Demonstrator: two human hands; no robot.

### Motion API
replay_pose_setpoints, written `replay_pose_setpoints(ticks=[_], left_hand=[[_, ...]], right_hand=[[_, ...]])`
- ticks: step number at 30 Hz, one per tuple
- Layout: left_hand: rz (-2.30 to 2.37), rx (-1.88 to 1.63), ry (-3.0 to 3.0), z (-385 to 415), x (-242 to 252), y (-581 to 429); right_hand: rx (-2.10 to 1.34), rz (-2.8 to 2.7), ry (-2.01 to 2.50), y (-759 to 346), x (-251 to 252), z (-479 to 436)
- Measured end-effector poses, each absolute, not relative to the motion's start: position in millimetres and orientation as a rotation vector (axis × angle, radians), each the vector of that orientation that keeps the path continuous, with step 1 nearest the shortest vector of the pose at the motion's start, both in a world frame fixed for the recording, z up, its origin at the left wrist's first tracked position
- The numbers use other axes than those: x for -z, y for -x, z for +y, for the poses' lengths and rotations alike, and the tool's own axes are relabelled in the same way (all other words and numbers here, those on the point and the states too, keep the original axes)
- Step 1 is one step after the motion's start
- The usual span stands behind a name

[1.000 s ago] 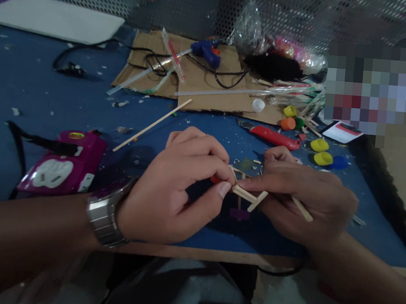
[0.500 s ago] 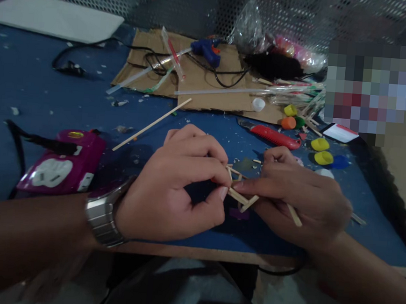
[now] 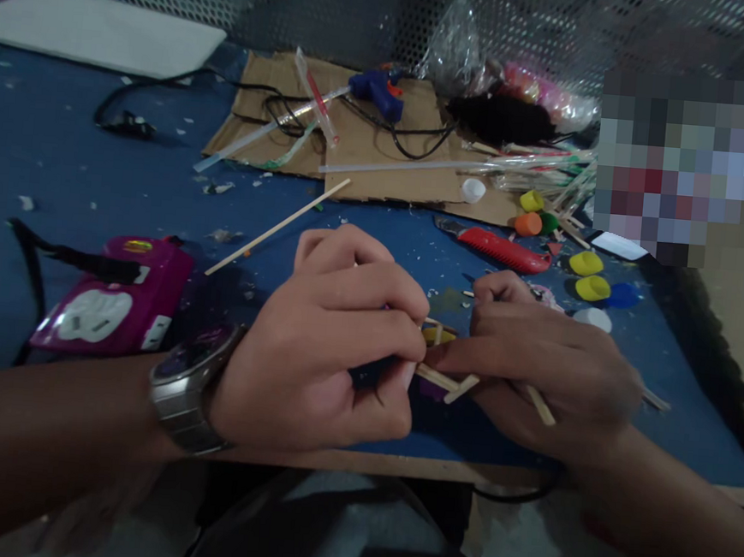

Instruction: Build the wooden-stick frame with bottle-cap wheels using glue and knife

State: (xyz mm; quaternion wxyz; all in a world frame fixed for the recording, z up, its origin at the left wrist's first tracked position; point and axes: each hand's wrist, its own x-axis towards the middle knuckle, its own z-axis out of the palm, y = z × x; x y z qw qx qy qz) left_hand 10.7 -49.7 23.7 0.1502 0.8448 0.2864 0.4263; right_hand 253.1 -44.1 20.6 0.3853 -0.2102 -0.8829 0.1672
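Note:
Both my hands meet over the near edge of the blue table [image 3: 85, 161]. My left hand [image 3: 321, 343], with a metal watch on its wrist, is closed and pinches one end of a small frame of thin wooden sticks [image 3: 451, 379]. My right hand [image 3: 545, 369] is closed on the other side of the same stick frame, and one stick pokes out under its fingers. A yellow piece and a purple piece show between the hands, partly hidden by my fingers.
A magenta power strip [image 3: 112, 301] lies at the left. A long wooden skewer [image 3: 279, 227], a red utility knife [image 3: 500, 247], coloured bottle caps [image 3: 584, 274], a blue glue gun [image 3: 377, 90] on cardboard [image 3: 382, 155], straws and plastic bags lie behind. A perforated metal wall closes the back.
Both hands have dropped a little toward the table edge with the stick frame. My left fingers have curled tighter over it, and a yellow piece now shows between the hands.

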Motion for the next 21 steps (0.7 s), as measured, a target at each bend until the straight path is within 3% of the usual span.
replay_pose_setpoints(ticks=[14, 21], left_hand=[[0.529, -1.09, -3.022, -40.7, -27.5, 14.4], [0.803, -1.251, -2.678, -39.9, -25.1, -2.6]], right_hand=[[-0.673, -2.335, 0.408, -255.5, -28.2, -42.0], [-0.914, -2.07, 0.499, -248.7, -17.8, -46.3]])
